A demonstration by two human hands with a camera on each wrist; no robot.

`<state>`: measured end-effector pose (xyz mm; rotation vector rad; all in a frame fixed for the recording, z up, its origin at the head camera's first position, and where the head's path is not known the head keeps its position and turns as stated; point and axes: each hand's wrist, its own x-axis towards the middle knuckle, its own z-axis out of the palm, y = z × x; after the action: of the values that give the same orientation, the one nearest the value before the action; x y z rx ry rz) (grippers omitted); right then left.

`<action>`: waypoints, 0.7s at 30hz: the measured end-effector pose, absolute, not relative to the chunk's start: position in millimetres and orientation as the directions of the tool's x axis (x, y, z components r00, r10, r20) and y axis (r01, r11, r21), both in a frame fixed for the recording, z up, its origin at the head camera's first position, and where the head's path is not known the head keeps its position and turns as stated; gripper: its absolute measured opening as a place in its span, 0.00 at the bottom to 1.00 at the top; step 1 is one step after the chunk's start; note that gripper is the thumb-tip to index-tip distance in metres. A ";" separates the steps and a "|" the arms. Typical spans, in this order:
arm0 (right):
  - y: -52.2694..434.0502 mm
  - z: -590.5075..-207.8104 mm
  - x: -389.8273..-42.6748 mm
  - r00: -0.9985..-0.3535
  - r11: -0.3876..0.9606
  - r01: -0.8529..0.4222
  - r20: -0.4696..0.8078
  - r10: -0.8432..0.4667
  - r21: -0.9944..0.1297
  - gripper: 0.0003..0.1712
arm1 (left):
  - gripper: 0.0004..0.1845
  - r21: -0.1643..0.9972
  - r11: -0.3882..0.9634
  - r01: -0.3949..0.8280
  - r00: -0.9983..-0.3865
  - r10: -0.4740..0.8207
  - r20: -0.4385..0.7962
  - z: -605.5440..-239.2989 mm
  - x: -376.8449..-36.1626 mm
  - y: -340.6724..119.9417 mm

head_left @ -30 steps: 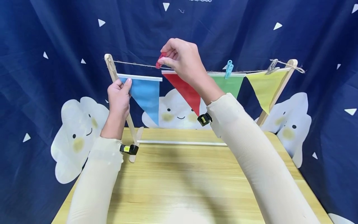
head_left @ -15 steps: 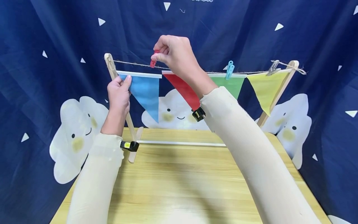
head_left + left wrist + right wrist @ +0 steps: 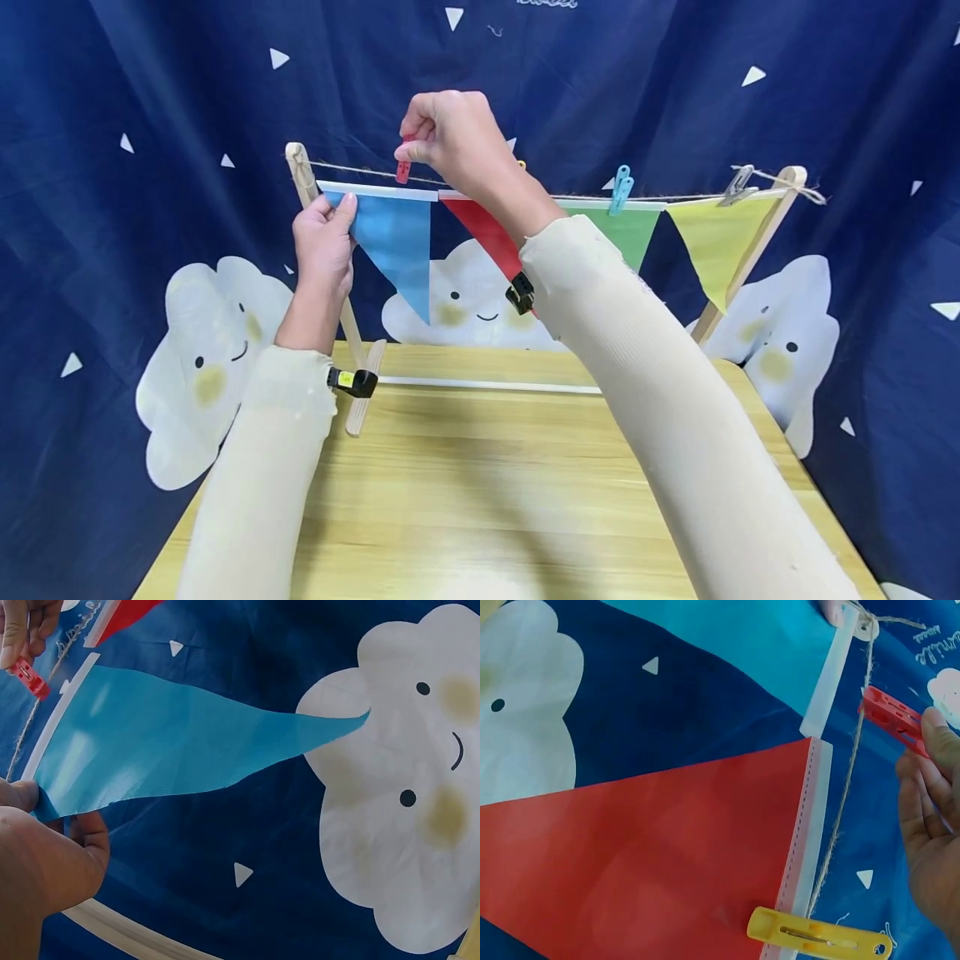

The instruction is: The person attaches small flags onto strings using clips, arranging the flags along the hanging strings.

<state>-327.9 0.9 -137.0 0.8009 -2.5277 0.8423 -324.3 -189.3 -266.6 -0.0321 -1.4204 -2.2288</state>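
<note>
My left hand [image 3: 325, 242] pinches the upper left corner of a blue pennant [image 3: 393, 233], whose white top edge sits just under the twine [image 3: 352, 170]. Between thumb and fingers, my right hand [image 3: 453, 137] holds a red clothespin [image 3: 403, 170] by its upper end. Its lower end is at the twine, above the blue pennant's white edge; in the right wrist view the red clothespin [image 3: 891, 718] stands apart from that edge. Beside the blue one hangs a red pennant [image 3: 667, 840], with a yellow clothespin [image 3: 817, 934] across its top edge and the twine.
Further right, a light-blue clothespin [image 3: 621, 192] holds a green pennant [image 3: 633, 229], and a grey clothespin [image 3: 737, 186] holds a yellow pennant [image 3: 716, 242]. Wooden posts stand at both ends, the left post [image 3: 300, 175] close to my left hand. A white rod [image 3: 487, 384] runs low above the wooden table [image 3: 450, 467].
My right hand has moved left with the red clothespin, which now points more straight down. My left hand has raised the blue pennant slightly, bringing its white edge nearer the twine.
</note>
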 end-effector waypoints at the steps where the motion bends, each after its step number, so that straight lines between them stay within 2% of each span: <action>1: 0.5 -137.5 -328.2 -0.775 0.662 -0.614 0.489 -0.401 -0.430 0.16 | 0.07 0.850 -0.330 0.411 -0.879 -0.390 0.273 -266.3 -324.5 -189.2; 7: -2.0 -140.3 -330.8 -0.762 0.663 -0.630 0.486 -0.428 -0.404 0.15 | 0.07 0.869 -0.286 0.405 -0.874 -0.401 0.275 -263.9 -325.5 -189.5; 21: -6.6 -145.0 -334.5 -0.753 0.672 -0.643 0.462 -0.468 -0.367 0.13 | 0.07 0.860 -0.301 0.412 -0.877 -0.388 0.285 -258.5 -326.5 -187.1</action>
<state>-334.5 -6.6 -145.0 0.8788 -2.5584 0.7447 -326.5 -187.1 -258.5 -0.0314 -1.4631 -2.1978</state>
